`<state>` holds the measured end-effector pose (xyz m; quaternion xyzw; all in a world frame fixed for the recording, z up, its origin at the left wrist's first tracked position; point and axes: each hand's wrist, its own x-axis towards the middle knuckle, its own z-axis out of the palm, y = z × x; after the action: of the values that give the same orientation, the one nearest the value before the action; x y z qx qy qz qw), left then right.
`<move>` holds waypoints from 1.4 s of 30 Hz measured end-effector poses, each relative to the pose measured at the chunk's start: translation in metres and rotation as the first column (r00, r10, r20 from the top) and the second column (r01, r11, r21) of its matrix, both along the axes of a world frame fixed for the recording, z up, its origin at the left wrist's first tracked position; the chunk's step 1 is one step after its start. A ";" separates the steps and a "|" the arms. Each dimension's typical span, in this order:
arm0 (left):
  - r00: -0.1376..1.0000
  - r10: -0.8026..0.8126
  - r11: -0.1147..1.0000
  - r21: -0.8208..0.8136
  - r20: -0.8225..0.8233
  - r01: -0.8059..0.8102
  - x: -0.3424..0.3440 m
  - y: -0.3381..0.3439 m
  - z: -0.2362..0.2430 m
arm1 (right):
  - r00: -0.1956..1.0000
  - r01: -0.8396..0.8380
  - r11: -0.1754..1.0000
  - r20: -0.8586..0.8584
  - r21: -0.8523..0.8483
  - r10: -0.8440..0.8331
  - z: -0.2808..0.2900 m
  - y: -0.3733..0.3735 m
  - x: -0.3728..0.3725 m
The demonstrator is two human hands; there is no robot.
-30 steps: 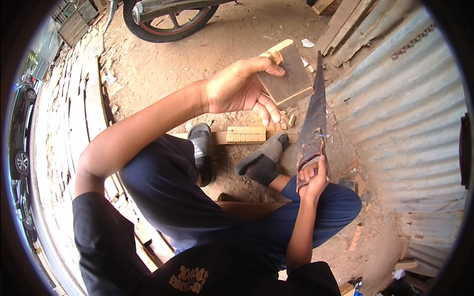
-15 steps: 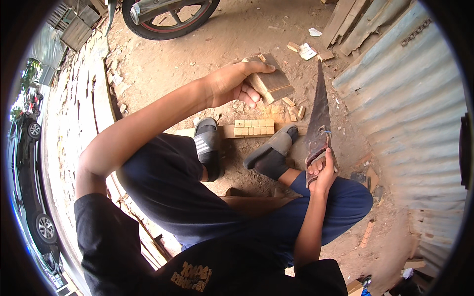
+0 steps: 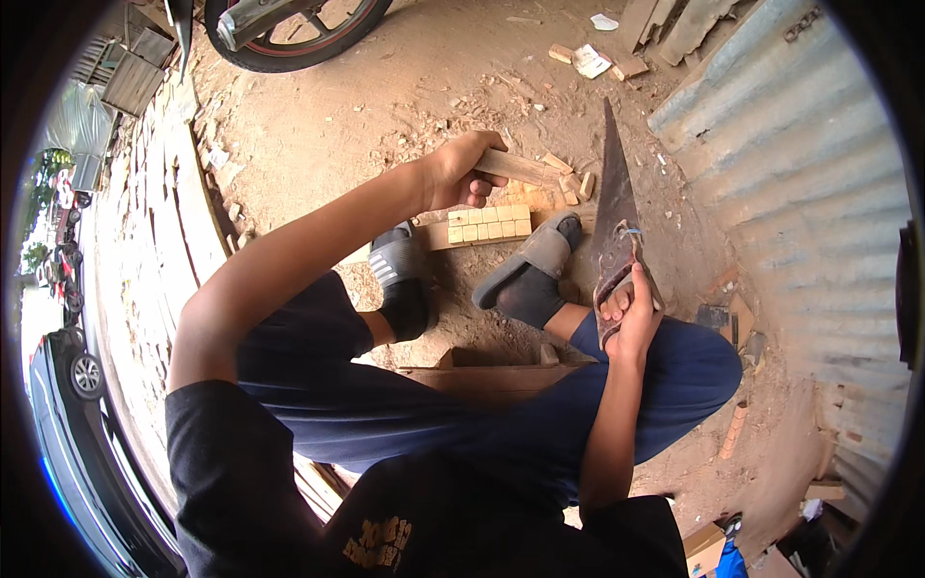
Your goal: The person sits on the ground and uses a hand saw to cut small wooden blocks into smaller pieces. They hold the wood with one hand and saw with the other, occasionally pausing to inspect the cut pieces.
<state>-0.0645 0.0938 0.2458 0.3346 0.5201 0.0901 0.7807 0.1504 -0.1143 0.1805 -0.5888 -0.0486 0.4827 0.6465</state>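
My left hand (image 3: pixel 464 170) is closed on one end of a wood block (image 3: pixel 516 169), held in the air with its narrow edge showing. In my right hand (image 3: pixel 632 313) is the handle of a handsaw (image 3: pixel 618 197), its dark, tapering blade pointing away from me. Between my sandalled feet, a scored light wood block (image 3: pixel 489 223) lies on a plank (image 3: pixel 436 235) on the ground. Several small wood offcuts (image 3: pixel 578 184) and some sawdust lie just beyond it, near the held block.
Corrugated metal sheeting (image 3: pixel 800 193) stands along the right. A motorcycle wheel (image 3: pixel 299 39) is at the far left. Long boards (image 3: pixel 173 212) line the left side, with a parked car (image 3: pixel 92 433) beyond. A wooden beam (image 3: pixel 482 381) lies below my legs.
My left hand has turned the wood block from its broad face to its narrow edge and lowered it slightly toward me. The saw stays in my right hand. The whole view has shifted a little.
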 end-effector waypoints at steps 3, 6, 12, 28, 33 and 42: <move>1.000 0.000 0.994 -0.112 -0.004 -0.001 0.005 0.000 -0.056 | 0.999 -0.034 0.998 0.022 -0.047 0.035 0.004 0.000 0.001; 0.999 0.030 0.977 -0.211 -0.016 -0.033 -0.006 -0.006 -0.119 | 0.996 -0.080 0.996 0.042 -0.034 0.081 0.004 0.001 -0.004; 0.980 0.188 0.919 -0.338 -0.072 -0.201 -0.018 -0.019 -0.180 | 0.988 -0.151 0.988 -0.010 -0.044 0.151 0.001 0.001 -0.007; 0.644 -0.018 0.749 0.416 -0.765 0.516 -0.012 -0.020 -0.189 | 0.982 -0.185 0.981 0.017 -0.064 0.187 -0.005 0.004 -0.011; 0.453 -0.082 0.574 0.330 -0.887 0.750 -0.012 -0.025 -0.191 | 0.980 -0.199 0.979 0.016 -0.043 0.200 -0.006 0.001 -0.011; 0.379 -0.182 0.111 0.364 -0.907 0.925 -0.011 -0.020 -0.177 | 0.973 -0.220 0.973 0.058 -0.073 0.224 -0.004 0.000 -0.017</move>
<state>-0.0754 0.0735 0.0684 0.8728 0.4328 -0.1257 0.1875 0.1334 -0.1140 0.1762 -0.6163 -0.1194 0.5337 0.5666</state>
